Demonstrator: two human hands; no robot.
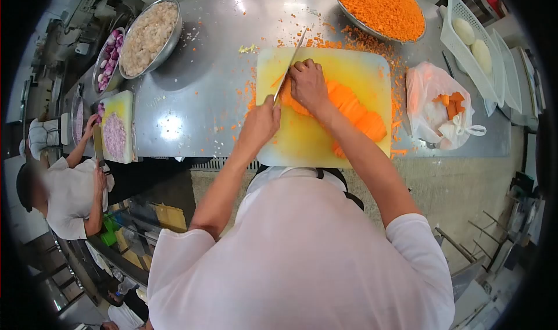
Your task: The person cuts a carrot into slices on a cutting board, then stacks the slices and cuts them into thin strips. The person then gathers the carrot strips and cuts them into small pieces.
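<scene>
My left hand (261, 124) is clasping the knife (299, 44), its blade slanting far-right. My right hand (308, 83), the nearer, is resting curled at the orange slices' (349, 104) far-left end, its hold hidden; their row is running near-right across the board (290, 141).

Bright orange slices (347, 104); yellow, pale-edged cutting board (363, 73).
</scene>
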